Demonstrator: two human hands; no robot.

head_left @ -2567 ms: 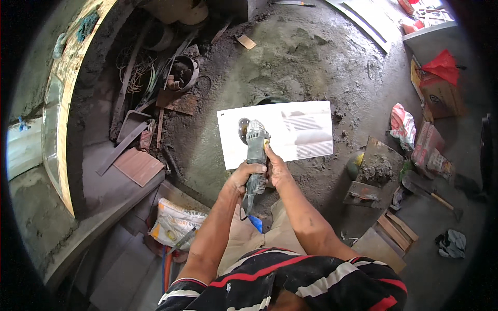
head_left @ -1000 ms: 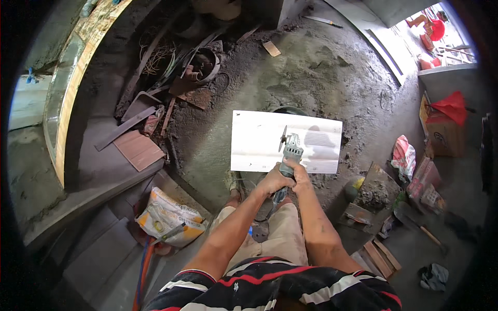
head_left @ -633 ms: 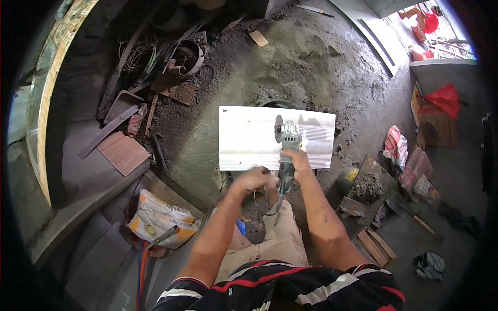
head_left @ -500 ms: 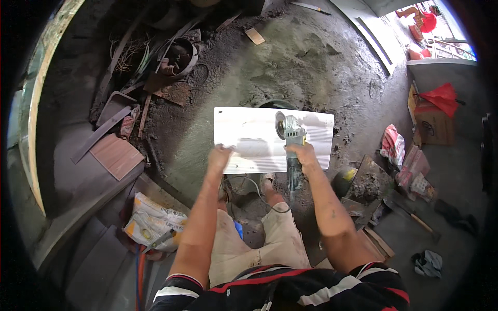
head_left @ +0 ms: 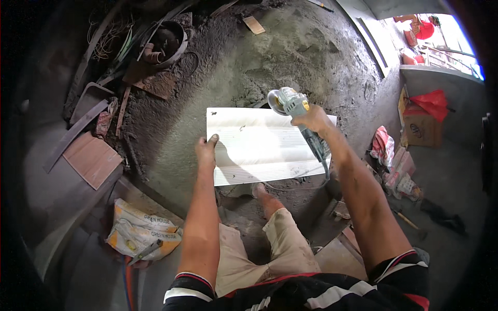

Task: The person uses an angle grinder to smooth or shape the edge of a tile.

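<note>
White panel (head_left: 254,147) and grinder (head_left: 292,100), viewed from above. The panel is lying crosswise before the person's legs, its partly ribbed face showing; whatever is bearing it from beneath is hidden. It is looking thin, light and rather springy, so it is probably calling for support near both short ends, its smooth surface perhaps slipping and its edges perhaps cracking under a hard pinch. The left hand (head_left: 205,149) is gripping the panel's left edge, thumb on top, the other fingers passing out of sight below. The grinder is slanting over the panel's right part, its disc (head_left: 275,103) lying toward the far edge (whether the disc is touching anything, one cannot tell). The right hand (head_left: 317,122) is closing around the body just behind the head, leaving no visible gap. The tool is appearing rigid and head-heavy, the barrel therefore offering the safest hold, away from the disc. Its cord (head_left: 327,175) is curving down to the panel's near edge. Left of the panel, a brown board (head_left: 93,160) is resting; nearer the person, a sack (head_left: 142,230). Well right of the panel, a red cloth (head_left: 430,103) is topping a carton (head_left: 425,132).
</note>
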